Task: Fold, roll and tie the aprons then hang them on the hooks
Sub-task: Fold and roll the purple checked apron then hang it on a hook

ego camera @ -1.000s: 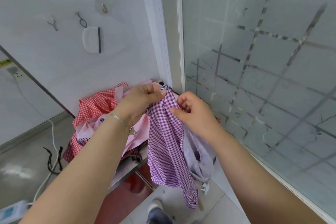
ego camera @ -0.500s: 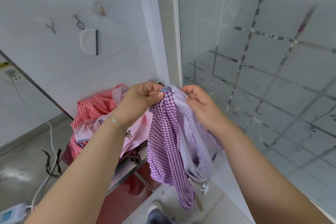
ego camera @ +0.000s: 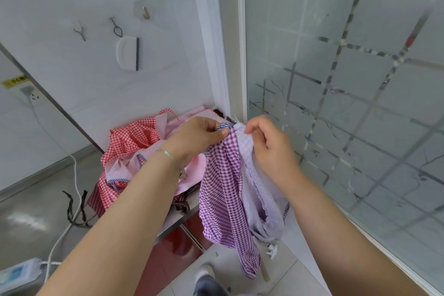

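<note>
On the wall to your left, the hooks (ego camera: pixel 115 27) hung bare above a white brush (ego camera: pixel 128 53). Below them the red and pink aprons (ego camera: pixel 134 146) lay heaped on the counter (ego camera: pixel 173 220). Your left hand (ego camera: pixel 195 136) pinched the top edge of the purple checked apron (ego camera: pixel 225 190), held up just in front of the heap. Your right hand (ego camera: pixel 269 149) curled its grip on the same edge, apparently the paler side.
</note>
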Demonstrator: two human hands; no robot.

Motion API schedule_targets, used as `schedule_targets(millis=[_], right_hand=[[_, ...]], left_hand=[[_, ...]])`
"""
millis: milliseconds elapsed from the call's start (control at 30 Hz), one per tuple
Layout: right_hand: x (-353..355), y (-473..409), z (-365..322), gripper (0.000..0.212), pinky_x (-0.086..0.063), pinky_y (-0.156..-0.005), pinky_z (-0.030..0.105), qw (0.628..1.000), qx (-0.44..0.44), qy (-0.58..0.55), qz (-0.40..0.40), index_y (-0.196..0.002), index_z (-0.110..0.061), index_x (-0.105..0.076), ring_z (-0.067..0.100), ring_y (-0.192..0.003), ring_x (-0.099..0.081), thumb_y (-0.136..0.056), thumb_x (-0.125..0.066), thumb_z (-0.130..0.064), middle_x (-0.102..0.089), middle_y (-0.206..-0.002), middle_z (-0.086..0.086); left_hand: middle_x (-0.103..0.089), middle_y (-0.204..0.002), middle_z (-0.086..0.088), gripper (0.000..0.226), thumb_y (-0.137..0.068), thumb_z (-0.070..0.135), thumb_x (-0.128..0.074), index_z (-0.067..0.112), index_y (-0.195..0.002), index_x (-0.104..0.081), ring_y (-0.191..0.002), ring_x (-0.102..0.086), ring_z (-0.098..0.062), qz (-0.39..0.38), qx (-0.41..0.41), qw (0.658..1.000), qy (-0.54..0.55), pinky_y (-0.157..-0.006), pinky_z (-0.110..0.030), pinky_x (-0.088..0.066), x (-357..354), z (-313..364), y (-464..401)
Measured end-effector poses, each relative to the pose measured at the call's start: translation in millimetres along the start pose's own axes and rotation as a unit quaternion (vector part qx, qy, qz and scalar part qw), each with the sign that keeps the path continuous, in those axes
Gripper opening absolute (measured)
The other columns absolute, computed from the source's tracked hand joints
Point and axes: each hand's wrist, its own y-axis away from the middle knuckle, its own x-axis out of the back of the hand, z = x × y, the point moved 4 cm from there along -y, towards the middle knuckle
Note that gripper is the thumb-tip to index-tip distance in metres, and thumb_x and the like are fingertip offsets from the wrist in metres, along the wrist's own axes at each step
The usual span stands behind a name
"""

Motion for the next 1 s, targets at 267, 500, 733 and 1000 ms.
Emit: schedule_targets(millis=[267, 500, 733, 1000], right_hand=[[-8, 4, 8, 0.019, -0.040, -0.062, 0.012, 0.988, -0.090, -0.072, -0.107, -0.086, -0.015, -0.063, -0.004, -0.067, -0.051, -0.089, -0.066, -0.034, -0.061, -0.082, -0.006], [0, 0, 14, 0.011, -0.041, -0.064, 0.017, 0.989, -0.103, -0.086, -0.056, -0.082, -0.012, -0.065, 0.002, -0.066, -0.050, -0.089, -0.066, -0.020, -0.062, -0.077, -0.001], [-5, 9, 19, 0.026, -0.047, -0.064, 0.037, 0.993, -0.069, -0.007, -0.099, -0.081, -0.012, -0.060, 0.016, -0.066, -0.056, -0.087, -0.065, -0.037, -0.060, -0.074, 0.001], [-4, 13, 35, 0.042, -0.041, -0.060, 0.039, 0.983, -0.072, 0.058, -0.161, -0.059, -0.016, -0.044, 0.015, -0.058, -0.044, -0.096, -0.053, -0.034, -0.050, -0.070, 0.008]], left_hand=[[-0.063, -0.082, -0.021, 0.023, -0.096, 0.017, -0.058, -0.004, -0.093, -0.062, -0.073, -0.052, -0.018, 0.042, -0.131, 0.990, -0.011, -0.070, -0.039, -0.046, -14, 19, 2], [-0.055, -0.062, 0.001, 0.022, -0.096, 0.020, -0.058, 0.006, -0.081, -0.066, -0.054, -0.042, -0.006, -0.055, -0.036, 0.996, -0.059, -0.051, -0.015, -0.034, -21, 14, -5], [-0.054, -0.069, 0.002, 0.024, -0.100, 0.024, -0.048, 0.015, -0.078, -0.053, -0.061, -0.046, -0.007, 0.017, -0.102, 0.987, -0.126, -0.054, -0.014, -0.038, -36, 24, -4], [-0.053, -0.072, 0.005, 0.024, -0.100, 0.018, -0.046, 0.023, -0.076, -0.047, -0.065, -0.047, -0.006, 0.111, -0.194, 0.968, -0.110, -0.058, -0.016, -0.038, -14, 50, -7]])
